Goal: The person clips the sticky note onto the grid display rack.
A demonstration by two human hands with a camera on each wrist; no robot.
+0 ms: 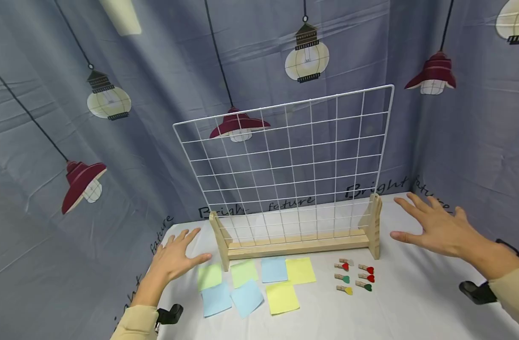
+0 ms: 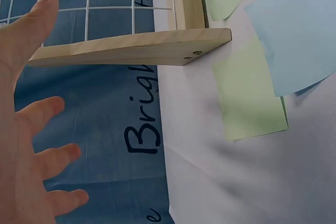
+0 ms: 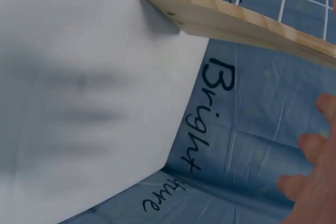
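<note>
My left hand [image 1: 174, 257] hovers with spread fingers left of a white wire grid [image 1: 291, 165] that stands upright in a wooden base [image 1: 297, 244]. On the other side, my right hand [image 1: 439, 226] is held in the air, fingers apart, holding nothing. In front of the base lie several sticky notes: green ones [image 1: 244, 273], blue ones [image 1: 216, 299] and yellow ones [image 1: 283, 298]. To their right are several small wooden clothespins [image 1: 343, 278] with red, green and yellow hearts. The left wrist view shows the left hand [image 2: 26, 103] beside the base's end piece [image 2: 142, 45].
A white-covered table [image 1: 327, 316] carries everything. Blue-grey curtains [image 1: 157, 71] printed with lamps and lettering enclose it at the back and sides. The base's right upright [image 3: 236, 17] stands near the right hand.
</note>
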